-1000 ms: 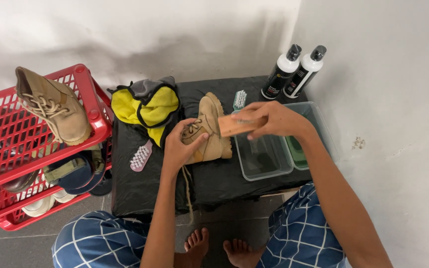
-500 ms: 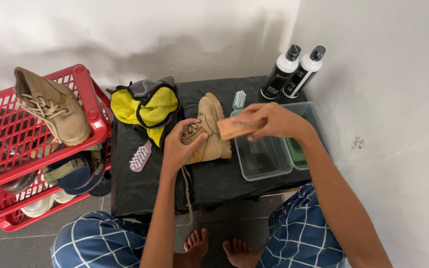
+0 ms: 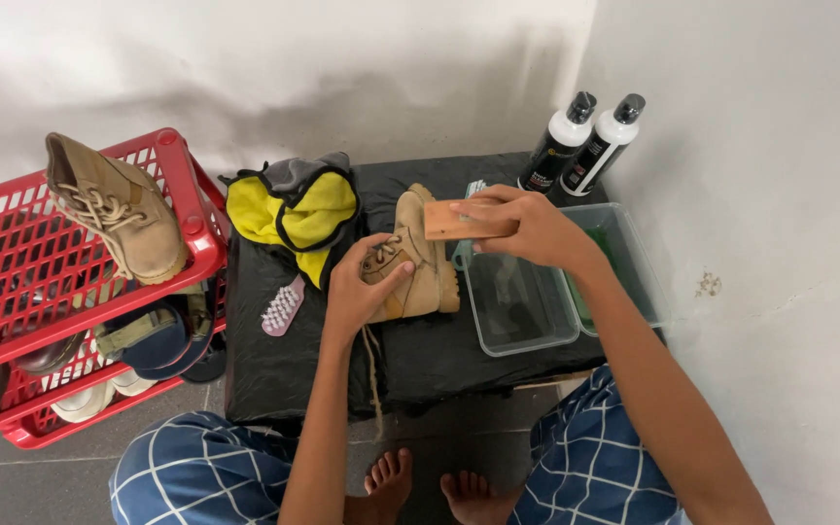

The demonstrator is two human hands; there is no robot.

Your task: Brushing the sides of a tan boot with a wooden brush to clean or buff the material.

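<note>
Two hands, one boot, one brush

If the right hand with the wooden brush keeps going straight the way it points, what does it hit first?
The right hand points left, holding the brush over the tan boot. Going on, the brush would probably meet the boot's upper first; the yellow cloth lies beyond. Height above the boot is unclear.

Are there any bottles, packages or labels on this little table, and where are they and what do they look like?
Left spray bottle: back right of the black table, against the wall; tall cylinder, white top, black label, dark nozzle.
Right spray bottle: touching the first, same shape and colours.
Clear plastic tubs: right side, below the right hand; rectangular, unlabelled.
No signs or screens.
</note>
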